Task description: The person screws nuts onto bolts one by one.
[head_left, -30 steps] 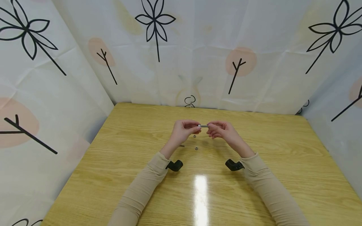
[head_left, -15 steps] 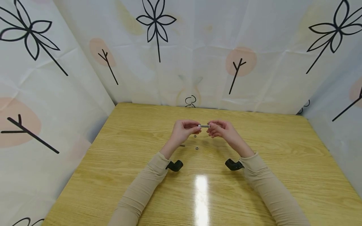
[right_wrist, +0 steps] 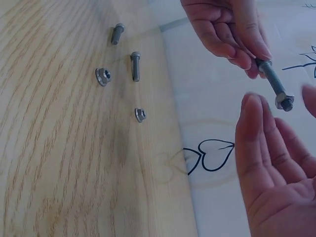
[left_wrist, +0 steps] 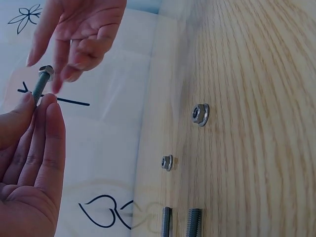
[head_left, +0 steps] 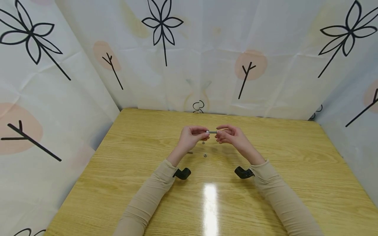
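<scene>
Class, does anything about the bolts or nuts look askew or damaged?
Nothing stands out: the held bolt carries a nut near its tip; loose bolts and loose nuts lie on the table, no damage visible.

Slim grey metal bolt (head_left: 212, 132), pinched by left hand (head_left: 192, 135), right hand (head_left: 233, 135) adjacent; below it, two small silvery metal nuts (head_left: 205, 155).

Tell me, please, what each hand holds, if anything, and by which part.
Left hand: the bolt, pinched at the end opposite the nut. Right hand: nothing.
</scene>
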A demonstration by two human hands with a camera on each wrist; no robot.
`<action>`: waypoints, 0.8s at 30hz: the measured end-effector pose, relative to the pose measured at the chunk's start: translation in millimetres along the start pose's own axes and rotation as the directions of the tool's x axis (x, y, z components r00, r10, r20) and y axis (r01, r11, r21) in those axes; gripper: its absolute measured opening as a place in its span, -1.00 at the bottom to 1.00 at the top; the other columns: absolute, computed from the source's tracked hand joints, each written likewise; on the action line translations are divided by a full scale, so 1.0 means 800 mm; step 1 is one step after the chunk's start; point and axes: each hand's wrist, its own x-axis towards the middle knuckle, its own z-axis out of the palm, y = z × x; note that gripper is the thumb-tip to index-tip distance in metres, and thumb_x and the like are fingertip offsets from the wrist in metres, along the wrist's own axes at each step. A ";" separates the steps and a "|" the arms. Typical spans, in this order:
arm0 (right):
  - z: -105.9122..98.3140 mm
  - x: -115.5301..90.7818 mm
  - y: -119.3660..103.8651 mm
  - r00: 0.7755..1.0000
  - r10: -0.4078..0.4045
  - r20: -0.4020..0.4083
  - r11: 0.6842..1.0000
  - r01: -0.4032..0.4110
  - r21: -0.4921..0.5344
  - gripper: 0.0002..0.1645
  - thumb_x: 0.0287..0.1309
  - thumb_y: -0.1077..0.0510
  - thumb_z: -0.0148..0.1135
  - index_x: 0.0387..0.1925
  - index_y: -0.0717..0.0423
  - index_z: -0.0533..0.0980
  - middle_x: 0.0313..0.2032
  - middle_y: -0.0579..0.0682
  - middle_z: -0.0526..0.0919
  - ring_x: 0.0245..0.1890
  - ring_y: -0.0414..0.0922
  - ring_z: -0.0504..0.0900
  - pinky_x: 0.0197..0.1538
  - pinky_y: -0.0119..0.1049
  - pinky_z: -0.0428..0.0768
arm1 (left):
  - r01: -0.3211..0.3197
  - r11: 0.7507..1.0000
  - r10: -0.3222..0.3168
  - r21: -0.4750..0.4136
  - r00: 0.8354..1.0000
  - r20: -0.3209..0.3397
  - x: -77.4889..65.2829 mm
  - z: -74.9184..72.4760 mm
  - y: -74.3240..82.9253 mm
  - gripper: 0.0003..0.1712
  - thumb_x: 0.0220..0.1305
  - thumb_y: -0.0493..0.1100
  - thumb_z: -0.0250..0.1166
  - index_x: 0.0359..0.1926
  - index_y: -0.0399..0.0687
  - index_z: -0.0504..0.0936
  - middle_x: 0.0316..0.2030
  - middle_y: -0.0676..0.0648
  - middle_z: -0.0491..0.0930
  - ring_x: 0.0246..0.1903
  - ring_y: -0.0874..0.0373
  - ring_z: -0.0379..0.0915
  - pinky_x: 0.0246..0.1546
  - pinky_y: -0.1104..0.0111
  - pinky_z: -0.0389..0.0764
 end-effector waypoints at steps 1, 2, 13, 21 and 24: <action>0.000 -0.001 0.000 1.000 -0.005 0.000 1.000 0.005 0.007 -0.61 0.34 0.20 0.15 0.07 0.39 0.40 -0.15 0.31 0.60 -0.24 -0.05 0.67 -0.01 0.08 0.62 | -0.001 1.000 0.001 0.001 1.000 -0.001 0.000 0.000 0.000 -0.77 0.18 -0.32 0.36 -0.16 -0.41 0.67 -0.34 -0.23 0.69 -0.36 0.03 0.68 -0.21 0.13 0.71; 0.000 -0.001 0.000 1.000 -0.012 0.003 1.000 0.012 0.011 -0.61 0.32 0.23 0.17 0.08 0.40 0.40 -0.12 0.34 0.59 -0.22 -0.04 0.67 0.02 0.13 0.58 | -0.002 1.000 0.002 0.003 1.000 -0.001 0.000 0.000 -0.001 -0.77 0.19 -0.32 0.36 -0.16 -0.41 0.67 -0.34 -0.22 0.69 -0.36 0.03 0.68 -0.20 0.11 0.71; 0.003 0.000 0.001 0.999 0.023 0.030 1.000 -0.023 -0.001 -0.55 0.40 0.03 0.07 -0.02 0.40 0.46 -0.28 0.17 0.62 -0.32 -0.03 0.64 -0.18 -0.09 0.69 | 0.007 1.000 -0.007 0.000 1.000 0.000 0.000 0.001 -0.004 -0.75 0.17 -0.33 0.36 -0.15 -0.43 0.66 -0.33 -0.23 0.69 -0.35 0.00 0.68 -0.19 0.09 0.70; 0.002 -0.001 0.000 0.999 -0.013 0.033 1.000 0.014 -0.027 -0.61 0.35 0.15 0.13 -0.03 0.47 0.45 -0.27 0.22 0.64 -0.31 -0.03 0.66 -0.11 0.08 0.65 | 0.032 0.999 -0.032 -0.023 0.999 0.018 -0.001 -0.001 0.000 -0.71 0.20 -0.38 0.32 -0.09 -0.53 0.60 -0.27 -0.32 0.66 -0.26 -0.17 0.64 -0.11 -0.01 0.65; 0.004 0.001 0.001 0.999 0.017 0.030 0.999 -0.016 -0.045 -0.55 0.40 0.02 0.07 -0.13 0.43 0.49 -0.32 0.22 0.62 -0.37 -0.06 0.63 -0.23 -0.05 0.68 | 0.038 0.999 -0.038 -0.012 0.999 0.031 -0.007 0.000 0.013 -0.74 0.21 -0.41 0.30 -0.10 -0.54 0.60 -0.25 -0.34 0.66 -0.24 -0.21 0.63 -0.09 -0.05 0.62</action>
